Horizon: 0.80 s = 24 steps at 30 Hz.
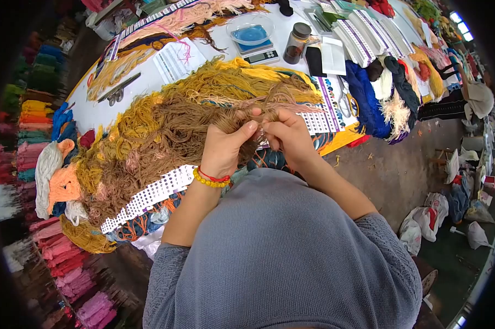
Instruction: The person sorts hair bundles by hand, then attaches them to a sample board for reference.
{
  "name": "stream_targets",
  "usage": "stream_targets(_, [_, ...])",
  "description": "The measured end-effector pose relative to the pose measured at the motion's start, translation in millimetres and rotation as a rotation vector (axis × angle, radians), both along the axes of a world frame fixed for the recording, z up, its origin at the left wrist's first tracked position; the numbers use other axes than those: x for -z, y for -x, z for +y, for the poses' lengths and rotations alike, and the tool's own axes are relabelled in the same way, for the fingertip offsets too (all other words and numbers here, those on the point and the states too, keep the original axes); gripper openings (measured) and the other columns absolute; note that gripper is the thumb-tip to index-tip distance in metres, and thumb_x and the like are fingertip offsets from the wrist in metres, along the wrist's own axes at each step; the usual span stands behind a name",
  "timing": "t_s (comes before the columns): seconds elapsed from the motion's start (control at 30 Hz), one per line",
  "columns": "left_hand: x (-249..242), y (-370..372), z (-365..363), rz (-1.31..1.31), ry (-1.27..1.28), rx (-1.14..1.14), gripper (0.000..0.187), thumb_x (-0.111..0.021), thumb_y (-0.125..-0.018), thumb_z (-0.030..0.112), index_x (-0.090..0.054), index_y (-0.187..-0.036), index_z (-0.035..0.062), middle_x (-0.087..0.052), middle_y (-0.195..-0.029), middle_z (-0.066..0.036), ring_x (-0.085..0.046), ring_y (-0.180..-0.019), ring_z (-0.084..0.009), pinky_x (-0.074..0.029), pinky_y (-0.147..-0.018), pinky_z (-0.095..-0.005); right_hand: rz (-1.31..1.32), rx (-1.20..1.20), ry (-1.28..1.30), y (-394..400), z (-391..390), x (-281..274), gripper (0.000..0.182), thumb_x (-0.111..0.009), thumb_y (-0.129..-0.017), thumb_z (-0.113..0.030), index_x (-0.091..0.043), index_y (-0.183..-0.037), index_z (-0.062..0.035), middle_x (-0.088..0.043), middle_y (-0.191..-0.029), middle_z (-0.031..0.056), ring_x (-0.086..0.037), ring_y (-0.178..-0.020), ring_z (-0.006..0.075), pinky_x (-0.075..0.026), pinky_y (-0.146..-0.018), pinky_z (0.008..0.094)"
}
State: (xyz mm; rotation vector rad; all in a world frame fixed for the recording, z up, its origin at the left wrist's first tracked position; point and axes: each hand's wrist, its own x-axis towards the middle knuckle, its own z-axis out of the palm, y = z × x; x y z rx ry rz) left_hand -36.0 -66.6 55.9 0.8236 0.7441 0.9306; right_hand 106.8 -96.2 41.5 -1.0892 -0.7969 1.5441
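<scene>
And there they were — left hand (pixel 223 148) and right hand (pixel 294 137), both grips closed on brown yarn (pixel 184 120) at the near side of the desk (pixel 88 112)! A little was gathered between the fingers — most lay loose, apparently unsorted, beside yellow yarn (pixel 217 82).

Grey-brown floor (pixel 387 164); stool (pixel 440 160) at right; bright windows (pixel 461 26) upper right.

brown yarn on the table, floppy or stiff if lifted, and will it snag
The brown yarn would probably sag floppily, as its thin strands already lie slack and curled. It looks light for its bulk, being a loose heap. It may snag on the yellow yarn, since the two lie in contact and the brown strands look tangled.
</scene>
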Motion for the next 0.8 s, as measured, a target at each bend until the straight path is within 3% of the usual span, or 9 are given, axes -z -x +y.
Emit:
stream_targets(0.2, [11, 2, 1, -0.184, 0.081, 0.004, 0.021, -0.053, -0.081, 0.006, -0.055, -0.100, -0.0021, -0.059, -0.085, -0.006, -0.056, -0.077, -0.0153, -0.045, -0.074, -0.0306, 0.350, 0.054, 0.051, -8, 1, 0, 0.003, -0.051, -0.078, -0.005, -0.052, -0.075, -0.0028, -0.047, -0.056, -0.0007, -0.036, -0.042, 0.0052, -0.027, -0.039, 0.0189])
stream_targets(0.27, [15, 4, 1, -0.227, 0.104, 0.067, 0.021, -0.051, -0.082, 0.008, -0.055, -0.100, -0.0024, -0.055, -0.077, -0.003, -0.053, -0.071, -0.0141, -0.044, -0.071, -0.0302, 0.643, -0.189, 0.105, -17, 2, 4, 0.002, -0.050, -0.078, -0.004, -0.051, -0.076, -0.0023, -0.047, -0.056, 0.0008, -0.036, -0.041, 0.0075, -0.026, -0.039, 0.0201])
stream_targets(0.33, [17, 6, 0, -0.269, 0.127, 0.129, 0.022, -0.050, -0.083, 0.010, -0.054, -0.100, -0.0027, -0.050, -0.069, -0.001, -0.050, -0.066, -0.0130, -0.044, -0.068, -0.0299, 0.459, -0.212, 0.157, -26, 5, 2, 0.006, -0.053, -0.075, -0.006, -0.049, -0.072, -0.0023, -0.050, -0.057, 0.0033, -0.040, -0.043, 0.0111, -0.032, -0.041, 0.0226])
stream_targets(0.4, [17, 10, -2, -0.239, 0.178, 0.181, 0.025, -0.051, -0.084, 0.012, -0.054, -0.101, -0.0049, -0.045, -0.062, 0.000, -0.045, -0.057, -0.0105, -0.041, -0.060, -0.0273, -0.843, 0.011, -0.581, -35, 12, -1, 0.007, -0.056, -0.074, -0.003, -0.050, -0.071, -0.0013, -0.047, -0.059, 0.0006, -0.035, -0.043, 0.0055, -0.030, -0.041, 0.0198])
stream_targets(0.43, [21, 11, -1, -0.155, 0.196, 0.218, 0.020, -0.049, -0.086, 0.017, -0.055, -0.095, -0.0004, -0.033, -0.057, 0.003, -0.033, -0.050, -0.0064, -0.032, -0.047, -0.0215, -1.050, 0.136, -0.785, -46, 21, 0, 0.009, -0.058, -0.070, 0.000, -0.050, -0.072, -0.0017, -0.052, -0.066, 0.0013, -0.034, -0.045, 0.0024, -0.031, -0.043, 0.0179])
stream_targets(0.53, [59, 23, 10, -0.361, 0.337, 0.391, 0.019, -0.047, -0.088, 0.021, -0.053, -0.083, 0.0034, -0.031, -0.055, 0.003, -0.029, -0.046, -0.0053, -0.024, -0.040, -0.0181, -0.650, 0.148, -0.596, -52, 30, -7, 0.007, -0.053, -0.071, 0.001, -0.048, -0.068, -0.0019, -0.056, -0.085, 0.0076, -0.035, -0.043, 0.0040, -0.031, -0.041, 0.0185])
stream_targets(0.6, [81, 28, 16, -0.483, 0.433, 0.303, 0.025, -0.042, -0.090, 0.026, -0.049, -0.075, 0.0068, -0.031, -0.053, 0.005, -0.026, -0.044, -0.0043, -0.020, -0.035, -0.0166, 0.222, 0.071, -0.242, -50, 34, -4, 0.007, -0.051, -0.070, -0.002, -0.045, -0.066, -0.0028, -0.059, -0.086, 0.0115, -0.033, -0.042, 0.0034, -0.030, -0.040, 0.0182])
stream_targets(0.7, [102, 74, 40, -0.566, 0.510, 0.015, 0.026, -0.039, -0.091, 0.025, -0.047, -0.071, 0.0104, -0.030, -0.050, 0.006, -0.025, -0.041, -0.0040, -0.020, -0.033, -0.0173, 0.879, 0.182, -0.055, -91, 53, 29, 0.012, -0.047, -0.076, -0.012, -0.049, -0.068, -0.0025, -0.055, -0.073, 0.0079, -0.027, -0.038, 0.0057, -0.026, -0.038, 0.0184])
stream_targets(0.8, [102, 149, 68, -0.447, 0.389, -0.319, 0.024, -0.042, -0.089, 0.017, -0.045, -0.066, 0.0102, -0.027, -0.047, 0.006, -0.023, -0.038, -0.0049, -0.019, -0.033, -0.0194, 0.734, 0.351, 0.065, -163, 65, 66, 0.014, -0.048, -0.078, -0.012, -0.050, -0.069, -0.0027, -0.049, -0.062, 0.0028, -0.039, -0.049, 0.0077, -0.033, -0.044, 0.0203])
